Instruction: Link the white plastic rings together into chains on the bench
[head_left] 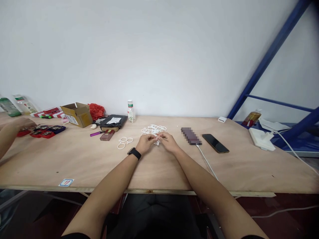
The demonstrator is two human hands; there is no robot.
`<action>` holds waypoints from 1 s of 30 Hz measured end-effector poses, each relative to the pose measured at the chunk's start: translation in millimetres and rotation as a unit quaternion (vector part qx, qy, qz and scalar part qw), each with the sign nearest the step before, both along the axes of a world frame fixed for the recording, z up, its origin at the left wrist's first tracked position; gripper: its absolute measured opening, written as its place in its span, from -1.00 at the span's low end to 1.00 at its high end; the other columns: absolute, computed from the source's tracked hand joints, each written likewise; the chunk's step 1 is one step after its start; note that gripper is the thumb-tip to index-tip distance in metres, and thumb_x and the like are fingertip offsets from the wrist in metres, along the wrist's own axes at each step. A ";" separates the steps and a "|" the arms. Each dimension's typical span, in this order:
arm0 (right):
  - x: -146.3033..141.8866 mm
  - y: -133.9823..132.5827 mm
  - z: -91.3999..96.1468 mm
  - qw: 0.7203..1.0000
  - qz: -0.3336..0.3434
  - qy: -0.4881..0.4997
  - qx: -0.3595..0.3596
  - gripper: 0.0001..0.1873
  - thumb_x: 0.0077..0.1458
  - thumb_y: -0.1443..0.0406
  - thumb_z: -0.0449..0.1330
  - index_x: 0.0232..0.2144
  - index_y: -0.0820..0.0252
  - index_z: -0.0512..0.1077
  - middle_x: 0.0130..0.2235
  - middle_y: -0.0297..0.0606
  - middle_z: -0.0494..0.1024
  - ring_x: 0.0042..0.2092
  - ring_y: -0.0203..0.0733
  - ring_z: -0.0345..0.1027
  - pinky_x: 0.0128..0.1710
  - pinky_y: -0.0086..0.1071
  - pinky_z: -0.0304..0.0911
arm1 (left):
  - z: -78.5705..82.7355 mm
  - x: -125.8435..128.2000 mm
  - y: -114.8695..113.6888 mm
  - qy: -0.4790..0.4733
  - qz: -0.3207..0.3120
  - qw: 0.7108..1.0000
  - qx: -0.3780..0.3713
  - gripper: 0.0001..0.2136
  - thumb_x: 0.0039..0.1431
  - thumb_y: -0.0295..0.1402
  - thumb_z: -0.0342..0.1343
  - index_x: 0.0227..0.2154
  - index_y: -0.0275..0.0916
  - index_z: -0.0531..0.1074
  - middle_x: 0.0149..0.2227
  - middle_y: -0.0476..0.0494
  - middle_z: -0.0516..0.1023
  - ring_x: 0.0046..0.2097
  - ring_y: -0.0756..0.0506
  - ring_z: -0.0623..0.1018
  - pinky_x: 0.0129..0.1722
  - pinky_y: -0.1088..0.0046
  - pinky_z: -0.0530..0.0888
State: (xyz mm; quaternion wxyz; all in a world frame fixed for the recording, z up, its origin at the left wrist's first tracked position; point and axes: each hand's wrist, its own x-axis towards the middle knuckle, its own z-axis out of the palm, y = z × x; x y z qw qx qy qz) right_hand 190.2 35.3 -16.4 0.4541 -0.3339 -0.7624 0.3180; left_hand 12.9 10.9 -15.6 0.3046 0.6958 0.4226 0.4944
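Note:
My left hand (145, 142) and my right hand (168, 142) meet over the middle of the table, fingertips pinched close together. Between them they hold a small white plastic ring (158, 143), partly hidden by the fingers. Just beyond the hands lies a loose pile of white plastic rings (156, 127). To the left of my left hand, several more white rings (121, 145) lie flat in a small cluster. A black watch (134, 153) is on my left wrist.
Right of my hands lie a blurred-out phone-like device (191, 136) with a white cable and a black phone (215, 143). A dark red box (107, 135), a black package (114, 122), a bottle (130, 112) and an open carton (77, 114) stand left. Another person's arm (12, 131) reaches in at far left.

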 end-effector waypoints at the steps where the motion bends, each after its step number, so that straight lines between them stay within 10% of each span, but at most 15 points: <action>1: -0.3 0.8 -0.9 1.000 0.008 0.008 -0.012 -0.78 0.13 0.13 0.14 -0.39 0.16 0.42 -0.12 -0.21 0.51 -0.03 -0.16 0.38 -0.02 -0.29 0.26 | 0.3 1.2 -0.3 -0.003 -0.002 1.000 -0.002 -0.65 0.06 -0.05 0.18 -0.45 -0.30 0.51 -0.44 -0.09 0.56 -0.41 -0.02 0.45 -0.39 0.47 0.39; 9: -8.4 1.1 -4.2 1.000 -0.002 0.008 -0.024 -0.73 0.22 0.10 0.02 -0.27 0.16 0.37 -0.23 -0.26 0.51 -0.19 -0.21 0.38 -0.15 -0.35 0.28 | 10.4 -0.8 -1.7 0.067 0.020 0.997 0.042 -0.70 0.15 -0.10 0.10 -0.42 -0.27 0.49 -0.41 -0.10 0.55 -0.35 -0.06 0.47 -0.30 0.42 0.40; 13: -4.1 7.7 -9.7 0.995 -0.071 -0.073 0.021 -0.83 0.18 0.26 0.06 -0.25 0.16 0.43 -0.20 -0.23 0.51 -0.14 -0.19 0.36 -0.08 -0.31 0.24 | 21.8 -15.3 -4.6 0.190 0.139 0.965 0.116 -0.81 0.20 -0.22 0.05 -0.35 -0.22 0.46 -0.22 -0.14 0.55 -0.10 -0.16 0.46 -0.04 0.26 0.31; 20: 18.3 18.1 -16.9 0.951 -0.141 -0.273 0.023 -0.76 0.01 0.25 0.26 -0.21 0.13 0.53 -0.11 -0.12 0.51 -0.01 0.01 0.31 0.04 -0.15 0.15 | 32.7 -32.6 -7.0 0.266 0.309 0.912 0.038 -0.80 0.21 -0.24 -0.02 -0.19 -0.16 0.42 0.00 -0.16 0.47 0.09 -0.26 0.34 0.02 0.17 0.16; 30: 11.1 10.3 -8.3 0.961 -0.112 -0.247 0.056 -0.89 0.08 0.30 0.21 -0.32 0.09 0.55 -0.21 -0.22 0.57 -0.13 -0.10 0.37 -0.06 -0.25 0.20 | 1.1 -23.6 1.5 0.407 0.101 0.908 -0.014 -0.76 0.13 -0.18 0.09 -0.22 -0.16 0.49 -0.12 -0.16 0.55 -0.03 -0.24 0.45 0.00 0.18 0.27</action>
